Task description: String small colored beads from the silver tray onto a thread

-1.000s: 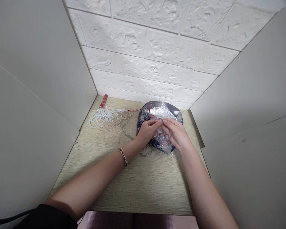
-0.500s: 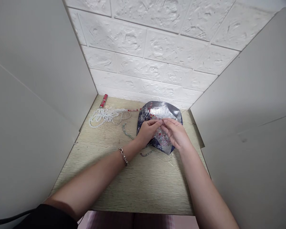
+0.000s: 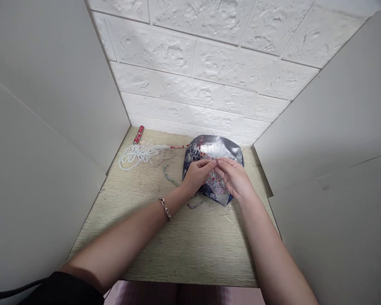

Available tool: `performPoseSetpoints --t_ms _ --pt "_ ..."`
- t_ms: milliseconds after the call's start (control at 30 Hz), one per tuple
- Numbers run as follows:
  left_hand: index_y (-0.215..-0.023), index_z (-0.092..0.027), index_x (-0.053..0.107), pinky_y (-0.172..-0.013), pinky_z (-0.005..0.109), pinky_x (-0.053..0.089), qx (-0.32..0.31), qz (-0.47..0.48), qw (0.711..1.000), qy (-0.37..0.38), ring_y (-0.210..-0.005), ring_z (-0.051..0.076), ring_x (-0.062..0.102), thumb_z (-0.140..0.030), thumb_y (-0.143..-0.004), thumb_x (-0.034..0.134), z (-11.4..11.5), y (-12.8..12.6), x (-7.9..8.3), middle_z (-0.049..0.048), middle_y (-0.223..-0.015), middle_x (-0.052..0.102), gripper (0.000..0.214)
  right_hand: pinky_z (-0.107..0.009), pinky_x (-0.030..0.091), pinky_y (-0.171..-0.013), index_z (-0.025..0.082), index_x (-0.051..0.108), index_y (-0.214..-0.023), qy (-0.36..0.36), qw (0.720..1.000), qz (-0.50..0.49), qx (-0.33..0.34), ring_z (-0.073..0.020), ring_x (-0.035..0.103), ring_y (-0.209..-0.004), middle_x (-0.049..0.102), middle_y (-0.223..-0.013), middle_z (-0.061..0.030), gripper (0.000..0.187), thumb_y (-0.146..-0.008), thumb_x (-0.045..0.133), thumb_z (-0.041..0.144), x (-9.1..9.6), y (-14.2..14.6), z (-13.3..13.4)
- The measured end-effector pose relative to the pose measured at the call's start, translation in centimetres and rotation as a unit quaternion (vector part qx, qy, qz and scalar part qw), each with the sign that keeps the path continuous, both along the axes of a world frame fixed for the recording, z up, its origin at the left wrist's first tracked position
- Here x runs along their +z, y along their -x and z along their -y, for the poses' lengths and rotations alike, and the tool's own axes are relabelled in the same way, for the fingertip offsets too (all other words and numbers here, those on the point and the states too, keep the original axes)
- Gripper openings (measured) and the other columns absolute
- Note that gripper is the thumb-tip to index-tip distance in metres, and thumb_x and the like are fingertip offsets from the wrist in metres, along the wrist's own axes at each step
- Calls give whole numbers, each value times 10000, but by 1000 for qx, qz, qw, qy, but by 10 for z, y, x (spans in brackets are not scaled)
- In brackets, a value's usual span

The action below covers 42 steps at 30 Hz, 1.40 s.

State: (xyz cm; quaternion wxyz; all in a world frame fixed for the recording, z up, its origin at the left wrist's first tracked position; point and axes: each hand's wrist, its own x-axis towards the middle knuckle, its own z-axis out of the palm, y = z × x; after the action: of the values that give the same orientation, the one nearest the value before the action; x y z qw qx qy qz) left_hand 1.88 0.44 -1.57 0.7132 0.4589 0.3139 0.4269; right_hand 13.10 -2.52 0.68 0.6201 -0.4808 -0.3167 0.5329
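Above a silver-lined cloth pouch [image 3: 219, 145], my left hand [image 3: 198, 171] and my right hand [image 3: 233, 173] meet fingertip to fingertip. Each one is closed in a pinch of thumb and forefinger; what lies between the fingers is too small to make out. Loose beads [image 3: 216, 183] in pink, red and clear colours lie in the pouch below my fingers. A strand of red and pale beads [image 3: 179, 147] runs over the pouch's left rim towards my hands. Partly under my left wrist is a green-blue bead strand [image 3: 169, 177].
White bead strands [image 3: 139, 156] lie tangled at the back left, beside a red tube [image 3: 139, 134]. Near the pouch's front are a short bluish strand [image 3: 195, 206] and thin clear threads [image 3: 229, 215]. A white brick-patterned wall [image 3: 190, 97] and grey side panels [image 3: 333, 169] enclose the tabletop [image 3: 178, 250].
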Motion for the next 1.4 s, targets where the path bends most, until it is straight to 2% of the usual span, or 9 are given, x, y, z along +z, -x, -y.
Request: performPoseSetpoints --t_ms 167,333,567,800,1100,1400 --pt "-804 -120 613 -331 165 147 -1 2 1000 2 -311 4 207 -409 -676 626 0 0 1 -108 -373 295 316 -267 474 -872 163 648 -692 0 1000 -14 2 -108 603 -770 646 -742 -8 135 -592 715 224 0 0 0" --pt "-795 -116 616 -333 167 136 3 4 1000 12 -311 2 206 -414 -663 635 1 0 2 -107 -369 299 326 -289 470 -882 172 648 -698 -8 1000 -7 1 -125 607 -800 649 -753 -14 143 -598 715 249 -1 0 0" --pt "-798 -117 621 -331 169 137 4 7 1000 15 -312 1 202 -416 -656 642 1 0 2 -108 -373 294 332 -259 474 -855 172 655 -680 1 1000 -11 -3 -112 609 -770 653 -737 -6 143 -572 722 237 -1 1 -1" --pt "-788 -111 616 -327 171 126 7 11 1000 22 -306 1 200 -414 -649 648 0 0 1 -107 -363 298 335 -280 467 -845 181 653 -691 -5 1000 28 2 -117 604 -760 648 -720 2 157 -580 717 270 -1 1 0" --pt "-825 -112 615 -324 175 104 -11 31 998 48 -308 0 184 -405 -635 666 0 1 2 -111 -376 280 353 -304 468 -740 218 662 -736 -29 983 182 6 -134 576 -700 634 -694 10 138 -651 665 327 -5 -6 -1" --pt "-825 -113 614 -332 182 83 -24 38 997 59 -310 1 176 -415 -616 681 -1 3 3 -112 -371 269 374 -313 459 -750 225 677 -755 -28 985 171 9 -137 579 -715 649 -736 -1 149 -650 664 329 -7 -6 -2"
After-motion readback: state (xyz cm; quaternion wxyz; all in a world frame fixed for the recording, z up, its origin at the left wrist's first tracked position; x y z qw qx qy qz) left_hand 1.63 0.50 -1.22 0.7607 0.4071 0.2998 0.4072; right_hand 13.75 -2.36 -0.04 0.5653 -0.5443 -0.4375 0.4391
